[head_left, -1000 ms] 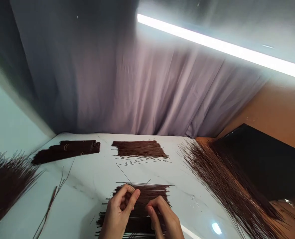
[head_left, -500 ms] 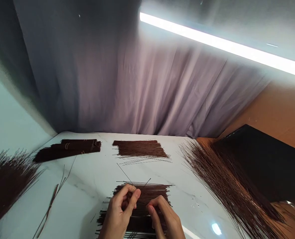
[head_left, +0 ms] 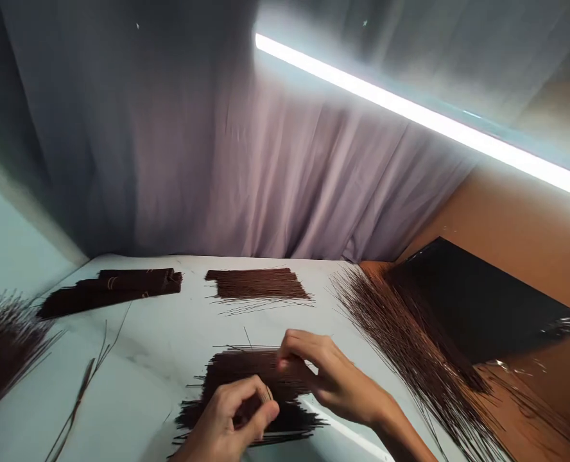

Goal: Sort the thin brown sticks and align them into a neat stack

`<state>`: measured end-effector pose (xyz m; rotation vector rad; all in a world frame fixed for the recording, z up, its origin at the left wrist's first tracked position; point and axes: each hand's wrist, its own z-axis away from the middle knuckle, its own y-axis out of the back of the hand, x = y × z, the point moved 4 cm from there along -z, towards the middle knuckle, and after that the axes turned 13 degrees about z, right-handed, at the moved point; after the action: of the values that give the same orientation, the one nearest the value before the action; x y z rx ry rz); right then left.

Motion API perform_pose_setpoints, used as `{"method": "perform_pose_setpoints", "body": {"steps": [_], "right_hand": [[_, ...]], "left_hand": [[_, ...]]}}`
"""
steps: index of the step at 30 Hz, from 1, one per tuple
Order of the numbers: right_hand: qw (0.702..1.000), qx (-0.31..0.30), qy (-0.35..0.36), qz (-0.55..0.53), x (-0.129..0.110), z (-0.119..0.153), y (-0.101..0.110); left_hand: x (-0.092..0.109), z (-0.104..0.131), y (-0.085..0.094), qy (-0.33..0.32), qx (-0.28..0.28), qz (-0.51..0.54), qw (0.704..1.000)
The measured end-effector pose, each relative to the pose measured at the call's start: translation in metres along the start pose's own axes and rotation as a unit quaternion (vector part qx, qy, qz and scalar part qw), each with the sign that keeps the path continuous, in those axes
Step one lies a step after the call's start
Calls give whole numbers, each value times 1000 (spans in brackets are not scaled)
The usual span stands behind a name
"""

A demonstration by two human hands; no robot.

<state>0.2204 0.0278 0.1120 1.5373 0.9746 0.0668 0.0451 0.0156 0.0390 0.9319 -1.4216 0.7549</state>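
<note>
My left hand [head_left: 239, 414] is closed in a pinch, thumb against forefinger, over the near part of a pile of thin dark brown sticks [head_left: 246, 366]. One thin stick [head_left: 247, 337] rises at a slant behind this hand and seems to run down into its grip, though the fingers hide its lower end. To the right and a little higher, my right hand [head_left: 318, 369] is bent over the pile's right side, its fingertips pressed together. Whatever those tips hold is too small and blurred to make out.
Behind the pile lies a flat batch of brown sticks [head_left: 259, 283]. Dark tied bundles [head_left: 135, 285] lie at back left, with a small loose bunch [head_left: 80, 398] nearer. Long sticks are heaped at the left edge [head_left: 0, 359] and right [head_left: 410, 346], beside a black sheet [head_left: 468, 301].
My right hand has risen and moved away from the left, over the pile. My left hand has come slightly lower. The whole view has shifted, with the table's items sliding left.
</note>
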Motion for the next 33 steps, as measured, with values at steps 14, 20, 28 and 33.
{"method": "perform_pose_setpoints", "body": {"steps": [14, 20, 28, 33], "right_hand": [[993, -113, -23, -32, 19, 0, -34], [988, 105, -16, 109, -8, 9, -52], [989, -76, -62, -110, 28, 12, -56], [984, -1, 56, 169, 6, -6, -20]], "left_hand": [[-4, 5, 9, 87, -35, 50, 994], [-3, -4, 31, 45, 78, 3, 996], [-13, 7, 9, 51, 23, 54, 997], [-17, 0, 13, 55, 55, 31, 996]]}}
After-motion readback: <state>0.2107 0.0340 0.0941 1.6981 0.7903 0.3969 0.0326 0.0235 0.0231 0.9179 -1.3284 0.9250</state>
